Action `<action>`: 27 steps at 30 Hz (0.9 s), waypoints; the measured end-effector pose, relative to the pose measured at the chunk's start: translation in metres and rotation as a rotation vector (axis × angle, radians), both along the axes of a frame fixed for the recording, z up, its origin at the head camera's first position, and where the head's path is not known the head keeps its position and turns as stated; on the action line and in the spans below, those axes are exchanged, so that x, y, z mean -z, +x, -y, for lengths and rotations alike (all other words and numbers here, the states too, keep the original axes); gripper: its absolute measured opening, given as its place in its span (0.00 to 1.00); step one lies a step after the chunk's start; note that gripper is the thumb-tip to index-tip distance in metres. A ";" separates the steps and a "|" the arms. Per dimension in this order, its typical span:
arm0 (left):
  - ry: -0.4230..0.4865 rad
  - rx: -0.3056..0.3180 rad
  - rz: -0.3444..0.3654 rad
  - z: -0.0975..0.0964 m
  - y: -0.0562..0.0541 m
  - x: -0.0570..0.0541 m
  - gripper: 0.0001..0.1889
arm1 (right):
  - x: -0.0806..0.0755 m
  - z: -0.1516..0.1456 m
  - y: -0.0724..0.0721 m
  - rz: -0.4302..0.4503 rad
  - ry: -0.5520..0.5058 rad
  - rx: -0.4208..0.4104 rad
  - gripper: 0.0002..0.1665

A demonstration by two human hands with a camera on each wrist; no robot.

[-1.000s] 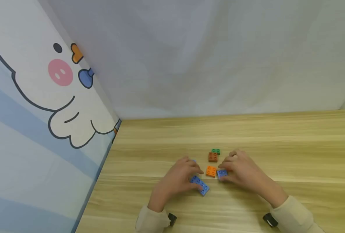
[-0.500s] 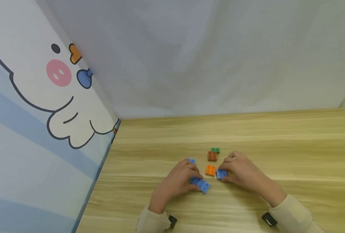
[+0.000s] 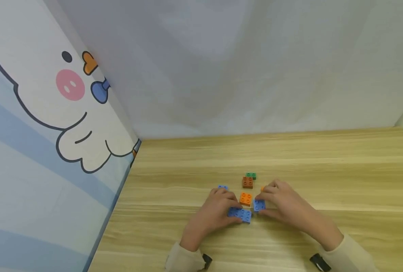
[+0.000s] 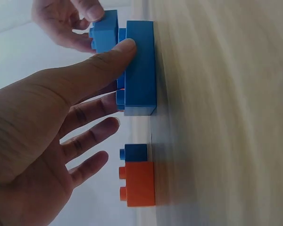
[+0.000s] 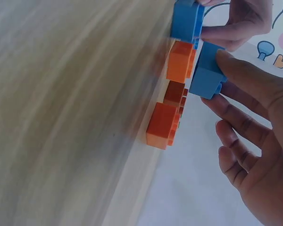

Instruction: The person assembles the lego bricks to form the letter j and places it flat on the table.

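Note:
My left hand [image 3: 212,214] pinches a long blue toy building block [image 3: 244,215] between thumb and fingers, its studs facing up. A shorter blue block [image 3: 259,205] is pinched in my right hand [image 3: 287,207]. In the right wrist view this short block [image 5: 206,70] is held up off the table, a little above the long block [image 5: 185,21]. The two blue blocks are close together but not joined. Just behind them lies an orange four-stud block [image 3: 245,199], touched by neither hand.
A brown block [image 3: 247,182] and a green one [image 3: 251,176] sit farther back. Another blue block [image 3: 223,187] shows past my left fingers. One more orange block [image 3: 263,188] is mostly hidden behind my right hand. The wooden table [image 3: 306,158] meets a pale curtain [image 3: 255,75].
My left hand has slid right with the long blue block and turned it more sideways, closer to the short one. An orange block now peeks out beside my right hand.

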State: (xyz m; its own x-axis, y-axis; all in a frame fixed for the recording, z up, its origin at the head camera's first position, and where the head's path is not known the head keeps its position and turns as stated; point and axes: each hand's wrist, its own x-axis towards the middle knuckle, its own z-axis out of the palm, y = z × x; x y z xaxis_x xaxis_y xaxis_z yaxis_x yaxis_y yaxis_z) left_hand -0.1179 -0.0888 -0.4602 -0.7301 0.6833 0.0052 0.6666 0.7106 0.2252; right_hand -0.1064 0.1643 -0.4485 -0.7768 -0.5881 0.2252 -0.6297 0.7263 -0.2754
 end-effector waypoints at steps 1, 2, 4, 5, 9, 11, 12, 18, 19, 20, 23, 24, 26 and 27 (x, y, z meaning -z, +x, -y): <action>0.007 0.004 -0.011 -0.001 0.000 0.000 0.19 | -0.002 0.001 0.001 0.003 -0.003 -0.005 0.18; 0.012 0.007 -0.023 -0.002 0.000 0.001 0.19 | -0.003 0.002 0.002 0.000 -0.006 -0.013 0.18; 0.020 0.009 -0.044 -0.005 0.000 0.002 0.19 | -0.004 0.003 0.004 -0.002 -0.007 -0.026 0.18; 0.026 0.010 -0.053 -0.006 0.000 0.003 0.19 | -0.004 0.003 0.004 -0.002 -0.007 -0.030 0.18; 0.032 0.004 -0.077 -0.011 0.001 0.003 0.19 | -0.004 0.004 0.005 0.005 -0.011 -0.032 0.18; 0.034 0.003 -0.074 -0.014 0.002 0.002 0.19 | -0.003 0.004 0.007 0.003 -0.011 -0.031 0.18; 0.031 0.003 -0.071 -0.015 0.003 0.002 0.19 | -0.003 0.004 0.007 0.001 -0.013 -0.033 0.18; 0.020 -0.008 -0.064 -0.022 0.004 0.003 0.19 | 0.001 0.001 0.009 -0.044 -0.034 -0.052 0.18; 0.021 -0.012 -0.067 -0.022 0.004 0.003 0.19 | 0.001 0.001 0.009 -0.054 -0.036 -0.054 0.19; 0.022 -0.014 -0.070 -0.022 0.003 0.003 0.19 | 0.001 0.001 0.008 -0.061 -0.037 -0.056 0.19; 0.024 -0.026 -0.080 -0.022 0.003 0.003 0.19 | 0.001 0.002 0.006 -0.069 -0.033 -0.049 0.19; 0.024 -0.028 -0.082 -0.022 0.002 0.004 0.19 | 0.001 0.002 0.006 -0.066 -0.029 -0.043 0.19; 0.024 -0.034 -0.086 -0.022 0.002 0.005 0.19 | 0.000 0.002 0.005 -0.061 -0.019 -0.031 0.18; 0.025 -0.037 -0.089 -0.022 0.001 0.006 0.20 | -0.001 0.002 0.005 -0.058 -0.013 -0.025 0.18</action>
State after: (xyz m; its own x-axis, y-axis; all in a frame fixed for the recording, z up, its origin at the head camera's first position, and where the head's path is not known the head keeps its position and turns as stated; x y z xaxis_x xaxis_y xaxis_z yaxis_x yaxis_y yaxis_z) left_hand -0.1166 -0.0668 -0.4661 -0.7506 0.6549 0.0876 0.6583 0.7298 0.1844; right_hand -0.1015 0.1623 -0.4479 -0.7476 -0.6036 0.2771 -0.6625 0.7069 -0.2476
